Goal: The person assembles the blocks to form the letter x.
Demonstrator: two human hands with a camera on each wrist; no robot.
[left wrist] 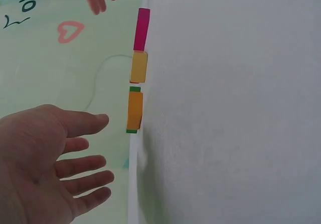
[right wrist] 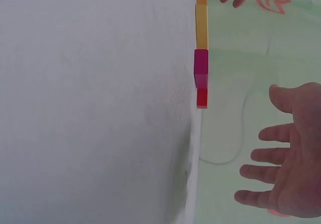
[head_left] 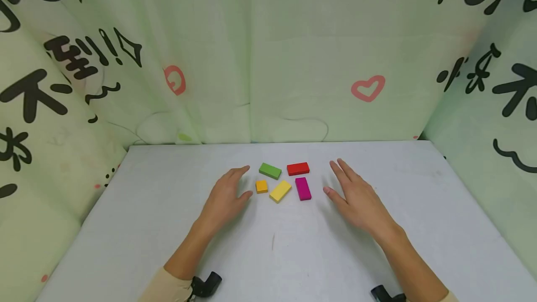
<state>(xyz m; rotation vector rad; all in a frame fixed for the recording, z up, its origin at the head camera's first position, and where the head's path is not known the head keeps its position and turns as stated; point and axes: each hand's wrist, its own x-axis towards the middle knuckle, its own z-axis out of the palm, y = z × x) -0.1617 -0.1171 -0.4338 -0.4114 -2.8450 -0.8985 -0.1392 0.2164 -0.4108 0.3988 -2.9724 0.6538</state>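
Observation:
Several small coloured blocks lie loosely grouped on the white table: a green block (head_left: 270, 171) and a red block (head_left: 298, 168) at the back, with an orange block (head_left: 262, 186), a yellow block (head_left: 280, 191) and a magenta block (head_left: 303, 188) in front. My left hand (head_left: 225, 199) hovers just left of the group, nearest the orange block, fingers extended and holding nothing. To the right of the magenta block is my right hand (head_left: 361, 199), its fingers spread and also holding nothing. Both wrist views show the palms and straight fingers apart from the blocks.
A pale green curtain (head_left: 302, 59) with dark characters and red hearts hangs behind the table (head_left: 268, 255) and along both sides. Black wrist-worn devices show at the lower edge, one (head_left: 206, 285) by the left sleeve and one (head_left: 387, 294) by the right.

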